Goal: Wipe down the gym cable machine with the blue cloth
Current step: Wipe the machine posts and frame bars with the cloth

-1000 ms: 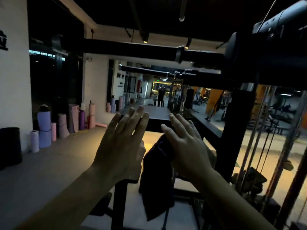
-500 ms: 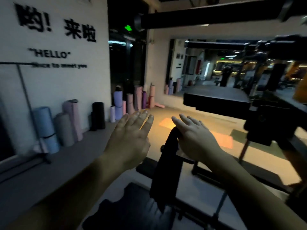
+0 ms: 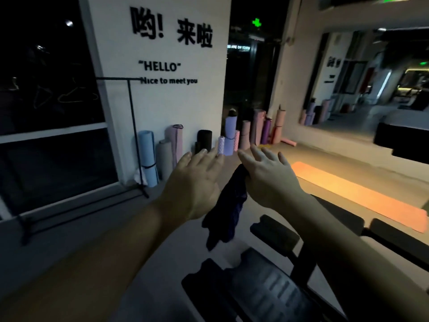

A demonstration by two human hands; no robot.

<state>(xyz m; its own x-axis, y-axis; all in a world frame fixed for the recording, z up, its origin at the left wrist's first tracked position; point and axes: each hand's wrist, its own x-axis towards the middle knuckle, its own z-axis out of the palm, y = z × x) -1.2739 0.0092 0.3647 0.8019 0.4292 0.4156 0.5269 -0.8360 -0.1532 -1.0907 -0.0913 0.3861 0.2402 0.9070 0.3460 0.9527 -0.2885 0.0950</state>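
View has swung left since half a second ago. The wall with the "HELLO" lettering (image 3: 159,66) now sits dead centre, and the dark machine frame that filled the right side is mostly out of shot, just a blurry black block (image 3: 401,138) at the right edge. Both hands have stayed out in front in pretty much the same pose.

The left hand (image 3: 193,187) is flat and spread, fingers (image 3: 204,156) stretched forward, holding nothing. The right hand (image 3: 270,180) has its fingers fanned out too, but the blue cloth (image 3: 228,212) is pinched under the thumb side of the palm, so it's hanging on there rather than in a proper fist.

In this dim light the cloth reads as very dark navy, nearly black, with a slight purple tint. It's bunched at the top where the hand has it and drops down in crumpled, uneven folds with a ragged bottom edge, dangling freely between the two wrists, not touching anything else that I can see. Below it are black padded bits of gym equipment (image 3: 274,235), well under the cloth.

In the background, rolled yoga mats (image 3: 148,156) stand along the wall, an orange mat (image 3: 362,194) is laid flat on the floor to the right, and there's a thin black clothes rail (image 3: 132,126) on the left.
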